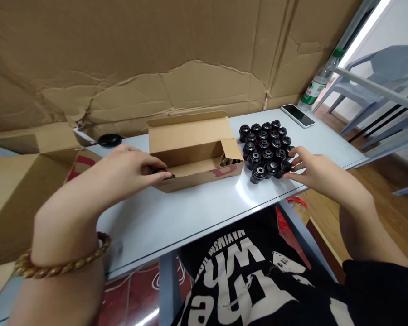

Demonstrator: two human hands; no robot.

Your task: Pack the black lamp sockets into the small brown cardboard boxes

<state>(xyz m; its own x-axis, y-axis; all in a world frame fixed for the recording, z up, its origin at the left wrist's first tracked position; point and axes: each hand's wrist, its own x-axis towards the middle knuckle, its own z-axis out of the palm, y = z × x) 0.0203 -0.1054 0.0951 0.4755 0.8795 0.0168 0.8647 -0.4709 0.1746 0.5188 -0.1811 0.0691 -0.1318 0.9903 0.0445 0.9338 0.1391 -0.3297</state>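
Observation:
A long, narrow cardboard box stands on the table with its lid flap raised at the back. My left hand reaches over the box's left end, its fingers closed on a small black piece that they mostly cover. Crumpled brown material lies inside at the right end. To the right of the box, several glossy black round stepped parts stand upright, packed in rows. At the near right corner of this group, my right hand pinches one black round part between thumb and fingers.
A phone and a plastic bottle stand at the table's far right. A black round dish-like thing is behind my left hand. A larger open carton is at the left. Tall cardboard walls off the back.

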